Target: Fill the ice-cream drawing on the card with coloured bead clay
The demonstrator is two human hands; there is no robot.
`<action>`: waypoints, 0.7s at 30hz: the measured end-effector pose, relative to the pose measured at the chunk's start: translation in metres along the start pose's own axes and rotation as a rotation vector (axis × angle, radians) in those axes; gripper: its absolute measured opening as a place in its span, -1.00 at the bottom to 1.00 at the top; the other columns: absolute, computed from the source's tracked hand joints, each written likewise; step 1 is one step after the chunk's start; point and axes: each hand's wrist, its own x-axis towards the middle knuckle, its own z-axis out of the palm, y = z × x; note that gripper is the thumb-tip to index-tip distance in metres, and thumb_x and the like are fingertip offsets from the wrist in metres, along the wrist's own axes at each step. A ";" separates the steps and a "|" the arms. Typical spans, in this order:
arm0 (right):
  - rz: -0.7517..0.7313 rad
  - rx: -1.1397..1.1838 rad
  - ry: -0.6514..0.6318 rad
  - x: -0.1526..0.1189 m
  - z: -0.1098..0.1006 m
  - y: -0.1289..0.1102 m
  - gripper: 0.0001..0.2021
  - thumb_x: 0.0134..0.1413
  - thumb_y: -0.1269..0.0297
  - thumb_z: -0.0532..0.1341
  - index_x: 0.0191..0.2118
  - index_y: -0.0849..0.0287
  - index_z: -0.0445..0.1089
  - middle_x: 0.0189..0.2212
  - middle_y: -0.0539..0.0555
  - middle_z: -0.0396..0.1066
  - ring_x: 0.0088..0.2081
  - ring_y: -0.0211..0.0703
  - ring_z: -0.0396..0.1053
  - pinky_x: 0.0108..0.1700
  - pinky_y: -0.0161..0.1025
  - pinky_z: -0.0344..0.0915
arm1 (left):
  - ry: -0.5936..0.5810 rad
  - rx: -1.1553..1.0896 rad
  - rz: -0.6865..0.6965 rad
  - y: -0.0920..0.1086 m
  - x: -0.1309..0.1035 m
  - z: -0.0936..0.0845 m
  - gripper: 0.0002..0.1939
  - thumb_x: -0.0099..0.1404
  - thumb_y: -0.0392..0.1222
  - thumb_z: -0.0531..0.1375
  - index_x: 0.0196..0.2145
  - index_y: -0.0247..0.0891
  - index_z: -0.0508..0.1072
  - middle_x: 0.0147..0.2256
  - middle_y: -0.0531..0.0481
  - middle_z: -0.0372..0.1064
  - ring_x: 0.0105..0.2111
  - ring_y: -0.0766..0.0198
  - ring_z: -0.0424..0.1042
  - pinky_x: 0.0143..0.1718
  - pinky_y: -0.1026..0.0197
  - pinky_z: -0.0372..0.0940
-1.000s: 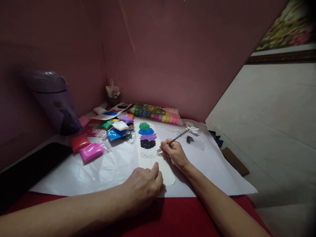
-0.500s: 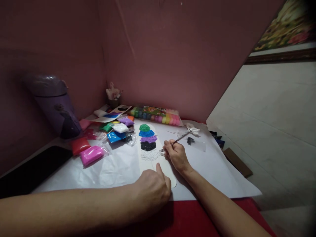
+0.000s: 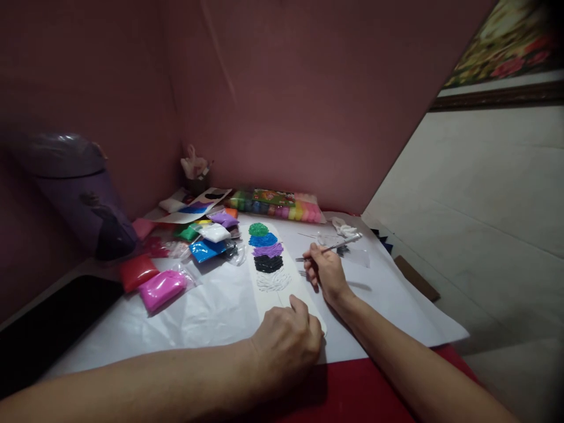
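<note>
On the white paper sheet lies a long white card (image 3: 288, 294) bearing textured clay patches: green (image 3: 258, 229), blue (image 3: 263, 239), purple (image 3: 268, 250), black (image 3: 269, 264) and white (image 3: 273, 281). My left hand (image 3: 293, 341) is closed over the card's near end and bears on it; the thumb points forward and the fingertips are hidden. Held in my right hand (image 3: 326, 267) is a thin metal fork (image 3: 337, 242) with a ribbed handle. Its tines point left, above the paper and just right of the black patch, apart from the clay.
Packets of coloured clay, such as pink (image 3: 163, 291) and red (image 3: 138, 272), lie to the left by a black slab (image 3: 66, 317). A purple bin (image 3: 83, 205) stands behind. At the back lies a clay pack (image 3: 282, 205); white clay (image 3: 343, 227) sits far right.
My right hand has lifted the fork away from the white patch, up and to the right, and its handle is tilted flatter. My left hand remains on the card; the view has shifted slightly.
</note>
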 end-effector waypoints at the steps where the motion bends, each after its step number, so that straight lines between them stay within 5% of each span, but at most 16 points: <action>1: 0.004 0.044 0.021 0.002 -0.001 0.000 -0.52 -0.12 -0.18 0.30 -0.45 0.21 0.30 -0.72 -0.12 0.26 -0.80 -0.44 0.05 -0.83 -0.46 -0.04 | -0.006 -0.020 0.001 -0.001 0.000 0.000 -0.76 0.35 -0.27 0.02 -0.23 -0.47 0.43 -0.12 -0.59 0.42 -0.52 0.08 0.51 -0.65 0.17 0.35; 8: 0.202 0.069 -0.118 0.022 0.000 -0.022 -0.65 -0.03 0.06 0.34 -0.51 0.25 0.31 -0.74 -0.09 0.22 -0.77 -0.44 0.03 -0.79 -0.47 -0.01 | -0.039 -0.076 -0.002 -0.003 0.000 -0.005 -0.76 0.34 -0.32 0.00 -0.22 -0.48 0.43 -0.11 -0.62 0.39 -0.47 0.04 0.52 -0.64 0.16 0.35; 14: 0.064 0.184 -0.075 0.030 0.007 -0.016 -0.59 -0.10 -0.06 0.36 -0.47 0.21 0.29 -0.73 -0.14 0.19 -0.76 -0.49 -0.05 -0.78 -0.52 -0.11 | -0.060 -0.044 -0.005 -0.001 0.001 -0.001 -0.75 0.35 -0.31 -0.01 -0.22 -0.48 0.44 -0.13 -0.58 0.41 -0.49 0.04 0.52 -0.65 0.15 0.36; 21: 0.014 0.162 -0.220 0.025 0.001 -0.001 -0.54 -0.14 -0.13 0.34 -0.50 0.21 0.28 -0.79 -0.15 0.16 -0.79 -0.51 -0.10 -0.78 -0.51 -0.15 | -0.015 0.009 -0.023 0.002 0.002 -0.002 -0.59 0.43 -0.16 -0.11 -0.30 -0.46 0.45 -0.34 -0.39 0.46 -0.54 0.04 0.49 -0.72 0.13 0.33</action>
